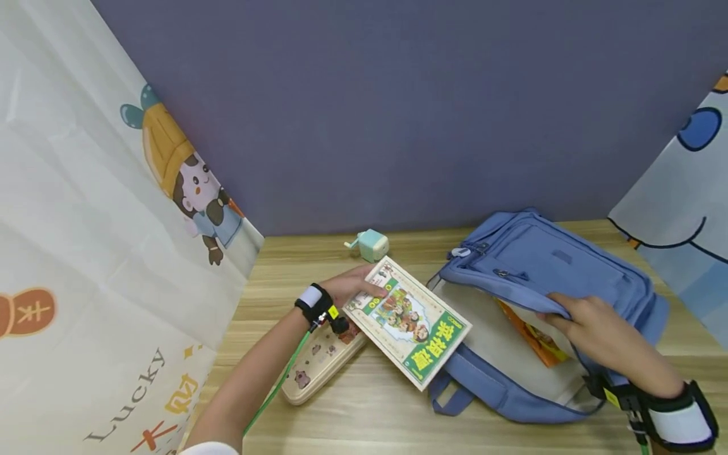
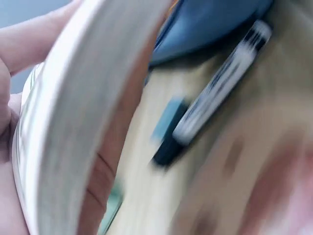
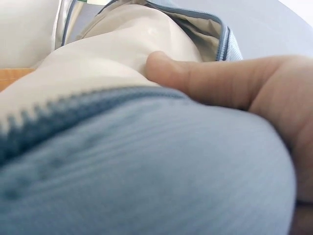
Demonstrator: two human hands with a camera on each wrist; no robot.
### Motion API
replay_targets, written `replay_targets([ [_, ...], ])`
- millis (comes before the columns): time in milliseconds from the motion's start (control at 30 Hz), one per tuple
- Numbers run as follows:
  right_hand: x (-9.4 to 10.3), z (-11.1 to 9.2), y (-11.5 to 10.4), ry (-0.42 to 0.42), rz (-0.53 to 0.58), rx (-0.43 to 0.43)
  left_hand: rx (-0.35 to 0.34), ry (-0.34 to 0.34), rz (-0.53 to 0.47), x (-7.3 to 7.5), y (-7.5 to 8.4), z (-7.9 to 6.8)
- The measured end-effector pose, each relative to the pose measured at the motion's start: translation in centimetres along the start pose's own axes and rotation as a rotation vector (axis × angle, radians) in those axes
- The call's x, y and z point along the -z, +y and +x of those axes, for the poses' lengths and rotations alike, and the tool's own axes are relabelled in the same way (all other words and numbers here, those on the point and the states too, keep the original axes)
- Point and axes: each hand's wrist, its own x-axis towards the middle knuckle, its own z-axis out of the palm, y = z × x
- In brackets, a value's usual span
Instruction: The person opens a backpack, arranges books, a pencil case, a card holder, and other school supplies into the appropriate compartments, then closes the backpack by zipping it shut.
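My left hand (image 1: 354,285) grips a book (image 1: 406,322) with a green and cream cover by one end, thumb on the cover and fingers beneath. The book's far end is near the mouth of a blue backpack (image 1: 557,253), which lies on its side, unzipped. My right hand (image 1: 603,332) pinches the upper edge of that opening, thumb on the pale lining in the right wrist view. Inside the bag lies an orange packet (image 1: 534,335). A cream pencil case (image 1: 324,360) with small printed figures sits under my left wrist, partly hidden by it.
A light blue pencil sharpener (image 1: 372,245) with a crank stands at the back of the wooden table (image 1: 364,430). In the left wrist view, a black and white marker (image 2: 215,93) and a small blue block (image 2: 168,117) lie on the table. A printed curtain (image 1: 85,189) hangs at left.
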Motion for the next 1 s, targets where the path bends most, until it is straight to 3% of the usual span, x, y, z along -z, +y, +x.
replay_targets([
  [100,0.2,0.0,0.0,0.013,0.006,0.007,-0.005,-0.077,-0.041,-2.2,-0.4,2.2],
  [267,0.3,0.0,0.0,0.015,0.03,0.004,-0.015,-0.124,-0.076,-5.4,-0.5,5.1],
  [400,0.1,-0.2,0.0,0.065,0.012,0.024,-0.023,-0.058,0.047,-8.1,-0.3,7.0],
  [533,0.1,-0.4,0.0,0.093,-0.004,0.033,0.028,0.052,0.11,-10.8,0.0,8.4],
  [667,0.1,-0.3,-0.1,0.071,-0.003,0.022,0.062,0.121,0.058,-13.1,0.0,9.5],
  [800,0.1,-0.4,-0.2,0.079,0.002,0.024,0.021,0.178,-0.006,-14.6,-0.2,10.5],
  [1000,-0.1,-0.4,-0.4,0.08,0.009,0.032,-0.048,0.172,-0.257,-15.8,-1.0,12.6],
])
